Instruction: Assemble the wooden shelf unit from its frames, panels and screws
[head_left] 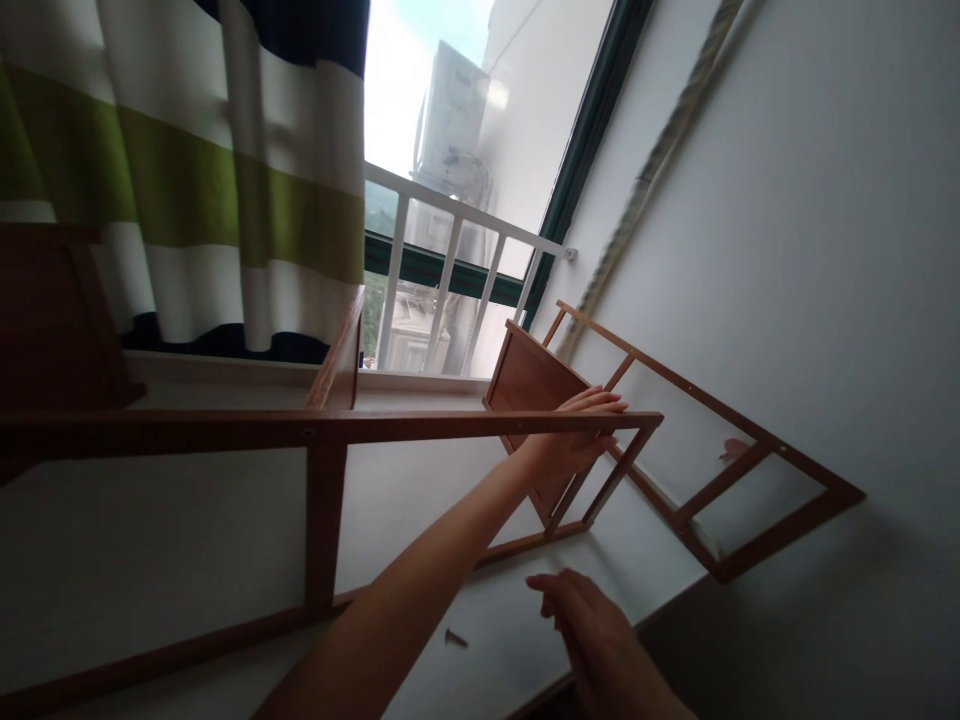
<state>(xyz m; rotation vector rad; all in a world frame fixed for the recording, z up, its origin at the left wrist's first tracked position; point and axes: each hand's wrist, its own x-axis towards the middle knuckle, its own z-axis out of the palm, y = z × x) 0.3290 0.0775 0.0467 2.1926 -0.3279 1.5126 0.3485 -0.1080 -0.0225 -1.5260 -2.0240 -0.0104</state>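
My left hand (pixel 574 443) is at the far right end of a brown wooden frame (pixel 420 425). Its fingers lie over the top rail and part of the hand shows below it, closed around the wood. Lower down, my right hand (pixel 589 620) hovers over the white surface with its fingers loosely bent and slightly apart. Nothing shows in it, though its palm is hidden. A small dark screw (pixel 455 638) lies on that surface to the left of my right hand.
A second wooden frame (pixel 697 390) leans against the white wall at the right. Brown wooden panels (pixel 532 380) stand behind the near frame. Striped curtains (pixel 187 200) and a window with a white railing (pixel 465 212) are at the back. The white surface's edge (pixel 667 605) runs along the lower right.
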